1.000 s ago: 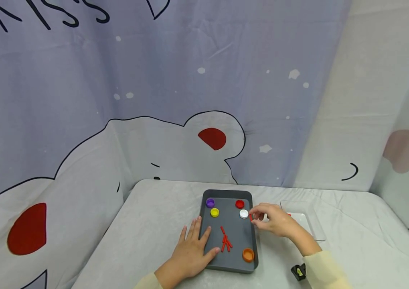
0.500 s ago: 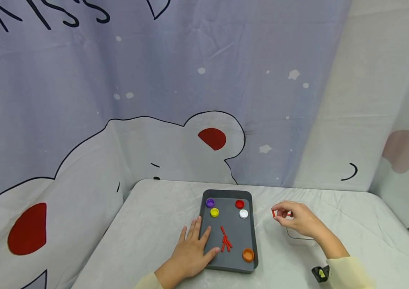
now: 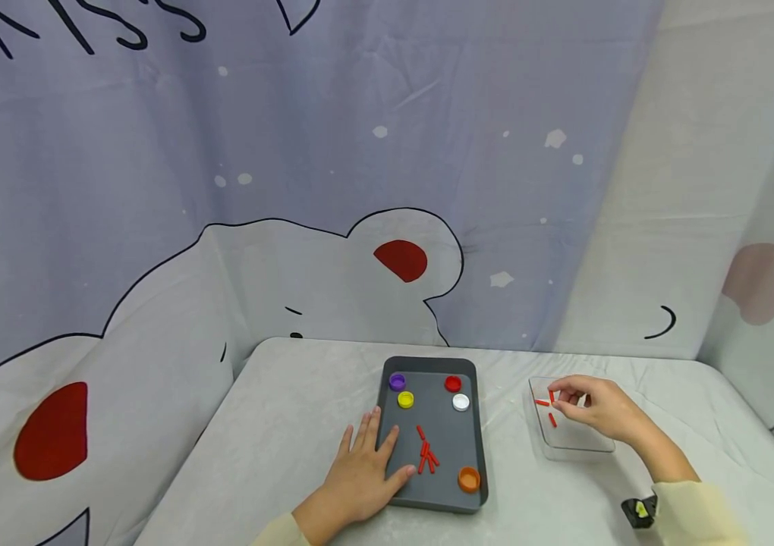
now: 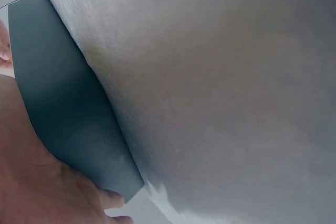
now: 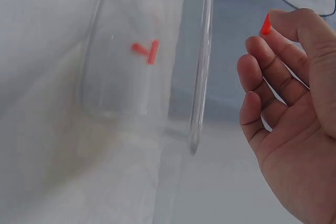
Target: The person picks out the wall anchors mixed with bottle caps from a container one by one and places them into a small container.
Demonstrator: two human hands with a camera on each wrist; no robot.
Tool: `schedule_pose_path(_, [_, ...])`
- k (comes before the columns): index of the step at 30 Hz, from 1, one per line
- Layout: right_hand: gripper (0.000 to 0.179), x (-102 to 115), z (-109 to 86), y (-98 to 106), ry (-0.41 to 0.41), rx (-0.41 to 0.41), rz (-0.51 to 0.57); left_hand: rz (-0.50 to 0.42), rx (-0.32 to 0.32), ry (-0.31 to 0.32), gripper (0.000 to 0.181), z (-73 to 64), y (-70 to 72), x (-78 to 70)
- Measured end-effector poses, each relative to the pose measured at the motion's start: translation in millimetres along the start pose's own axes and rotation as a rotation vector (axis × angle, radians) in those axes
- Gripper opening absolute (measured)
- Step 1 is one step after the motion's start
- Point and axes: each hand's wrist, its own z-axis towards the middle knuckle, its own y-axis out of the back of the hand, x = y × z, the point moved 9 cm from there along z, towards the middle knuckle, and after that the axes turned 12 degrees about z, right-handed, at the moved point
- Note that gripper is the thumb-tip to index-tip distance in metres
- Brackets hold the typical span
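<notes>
My right hand (image 3: 599, 406) pinches a small red stick (image 5: 266, 24) between thumb and fingertips. It is over a clear plastic box (image 3: 578, 436), where two more red sticks (image 5: 153, 52) lie. To the left is a grey tray (image 3: 442, 497); my left hand (image 3: 360, 478) rests on its left rim, fingers spread. Several red sticks (image 3: 428, 455) lie in a loose cluster inside the tray. Also in it are a purple cap (image 3: 397, 382), a yellow cap (image 3: 405, 400), a red cap (image 3: 452, 384), a white cap (image 3: 460, 402) and an orange cap (image 3: 469, 479).
A white cloth (image 3: 312, 409) covers the table under tray and box. Behind stands a printed curtain (image 3: 332, 152). A small black device (image 3: 638, 511) is beside the right sleeve.
My right hand has moved from the tray's right edge rightward to above the clear box, still pinching a red stick. My left hand has stayed on the tray.
</notes>
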Motion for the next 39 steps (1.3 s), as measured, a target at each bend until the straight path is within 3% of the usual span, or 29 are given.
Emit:
schedule_pose_path(11, [0.018,-14.5,-7.5,9.4,-0.037,0.003,-0.010,0.001,0.010,0.004,0.081,0.8,-2.9,0.4])
schedule_pose_path(20, [0.022,-19.7,-4.2,4.3,-0.046,0.023,-0.006,-0.005,0.007,0.004,0.080,-0.4,-2.2,0.0])
schedule_pose_path(29, [0.020,2.9,14.8,-34.5,-0.065,0.144,0.062,-0.005,-0.004,0.004,0.079,0.5,-0.7,0.8])
schedule_pose_path(39, [0.021,31.1,40.2,-86.6,0.050,0.233,0.106,-0.008,-0.009,-0.001,0.079,0.9,-1.2,0.4])
